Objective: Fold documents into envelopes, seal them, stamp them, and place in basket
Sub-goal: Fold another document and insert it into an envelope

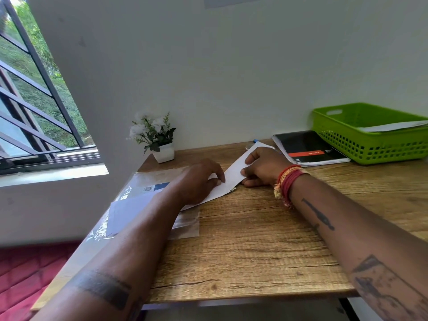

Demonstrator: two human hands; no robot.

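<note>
A white envelope lies slanted on the wooden desk. My left hand presses flat on its lower left part. My right hand, with red threads at the wrist, pinches its upper right end between thumb and fingers. A small dark stamp-like mark shows at the envelope's lower edge. At the back right stands a green plastic basket with white envelopes inside.
A clear plastic pack of envelopes lies at the desk's left edge under my left forearm. A black notebook sits beside the basket. A small potted plant stands by the wall. A window is at the left.
</note>
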